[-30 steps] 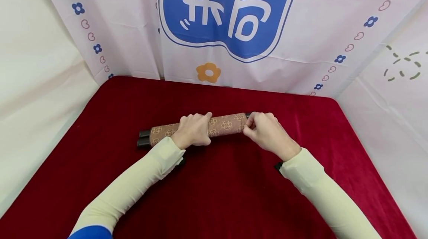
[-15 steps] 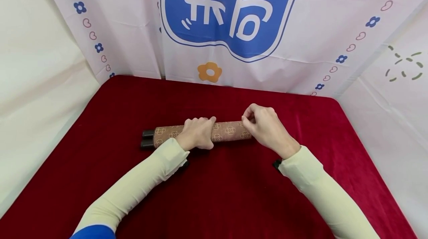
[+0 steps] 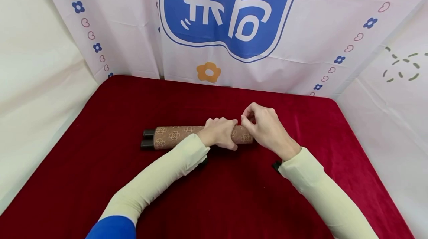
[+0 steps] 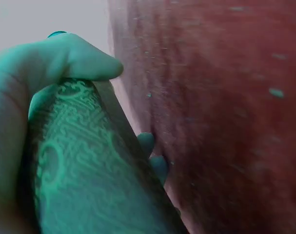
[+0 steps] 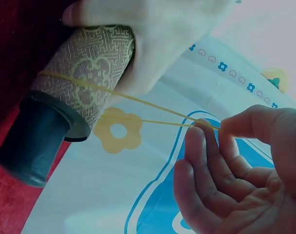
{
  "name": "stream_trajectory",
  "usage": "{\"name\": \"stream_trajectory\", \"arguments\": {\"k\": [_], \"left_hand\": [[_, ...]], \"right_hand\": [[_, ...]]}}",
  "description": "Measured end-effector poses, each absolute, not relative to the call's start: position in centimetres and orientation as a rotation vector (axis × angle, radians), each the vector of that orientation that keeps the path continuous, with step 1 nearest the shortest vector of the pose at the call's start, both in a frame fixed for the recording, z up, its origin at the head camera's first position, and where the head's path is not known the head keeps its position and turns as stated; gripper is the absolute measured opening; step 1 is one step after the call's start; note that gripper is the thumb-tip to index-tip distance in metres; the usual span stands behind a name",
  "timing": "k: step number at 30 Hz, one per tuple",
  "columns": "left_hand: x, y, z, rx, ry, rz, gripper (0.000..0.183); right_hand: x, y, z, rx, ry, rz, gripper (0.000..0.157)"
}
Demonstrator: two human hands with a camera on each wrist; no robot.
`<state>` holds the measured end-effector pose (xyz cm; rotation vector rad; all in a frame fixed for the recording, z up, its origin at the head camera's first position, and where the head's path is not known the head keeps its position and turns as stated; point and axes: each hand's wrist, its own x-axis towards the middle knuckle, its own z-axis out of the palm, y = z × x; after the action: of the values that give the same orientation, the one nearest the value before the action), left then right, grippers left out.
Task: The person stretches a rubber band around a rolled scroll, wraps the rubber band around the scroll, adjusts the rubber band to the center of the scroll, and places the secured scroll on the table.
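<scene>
A rolled-up scroll (image 3: 178,134) in brown patterned cloth lies crosswise on the red table, two dark roller ends (image 3: 147,144) jutting from its left side. Near its right end, my left hand (image 3: 220,132) grips it; the left wrist view shows the thumb over the patterned roll (image 4: 84,165). A thin yellow rubber band (image 5: 148,104) loops round the scroll close to a dark roller knob (image 5: 33,139). Drawn taut away from the roll, the band is pinched between thumb and fingers of my right hand (image 3: 267,127). In the head view the band is too fine to make out.
Red velvety cloth (image 3: 217,198) covers the table. Behind its far edge hangs a white curtain (image 3: 133,46) with a blue emblem (image 3: 220,31) and flower prints. Pale cloth walls (image 3: 33,83) stand at both sides.
My left hand has slid right along the scroll, closer to its right end. The scroll has levelled and shifted slightly right. My right hand rose a little from the scroll's end, then held still.
</scene>
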<state>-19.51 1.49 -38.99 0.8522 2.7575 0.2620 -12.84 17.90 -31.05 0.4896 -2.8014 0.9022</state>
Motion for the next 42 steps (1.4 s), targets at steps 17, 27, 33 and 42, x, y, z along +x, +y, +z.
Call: {"name": "stream_trajectory", "arguments": {"k": [17,27,33,42], "left_hand": [[-22.3,1.2,-37.7,0.754,2.857,0.389,0.065],[-24.3,-0.3,-36.3,0.642,2.839,0.477,0.074],[-25.2,-1.1,-35.7,0.587,2.777,0.518,0.089],[-25.5,-2.8,-34.1,0.658,2.627,0.692,0.118]], "right_hand": [[-9.5,19.7,-32.8,0.848,-2.669,1.070,0.005],[-6.9,21.2,-35.3,1.201,-2.566,0.708,0.025],[-5.4,21.1,-35.9,1.375,-2.503,0.470,0.025],[-5.8,21.8,-37.1,1.140,-2.922,0.260,0.020]]}}
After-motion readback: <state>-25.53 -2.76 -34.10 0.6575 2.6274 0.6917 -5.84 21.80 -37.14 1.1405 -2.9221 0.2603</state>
